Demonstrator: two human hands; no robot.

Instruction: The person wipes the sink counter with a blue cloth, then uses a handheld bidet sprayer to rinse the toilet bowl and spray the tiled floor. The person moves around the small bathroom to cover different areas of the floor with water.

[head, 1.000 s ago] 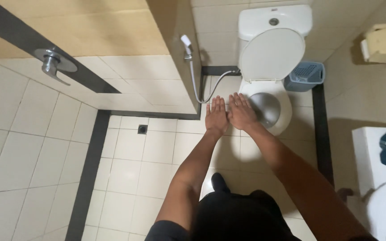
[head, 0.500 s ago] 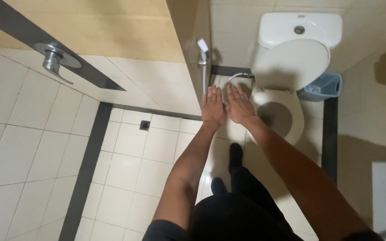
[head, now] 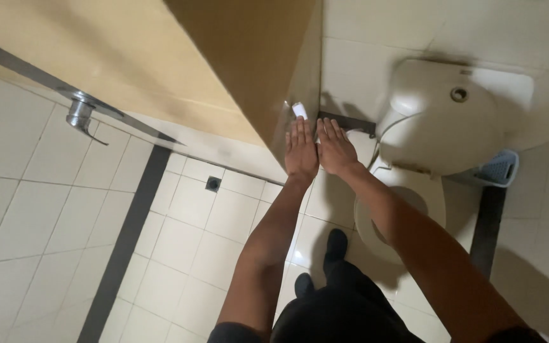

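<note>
While both hands are held flat, left hand [head: 301, 151] beside right hand [head: 336, 149], fingers straight, together and empty, the bidet sprayer [head: 300, 110] just beyond the fingertips is best gripped squarely.

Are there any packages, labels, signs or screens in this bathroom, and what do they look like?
None that can be made out: no package, label, sign or screen shows.
The nearest thing to a container is a pale blue slotted basket on the floor right of the toilet.
Both hands, left hand and right hand, are held out flat and hold nothing.
</note>
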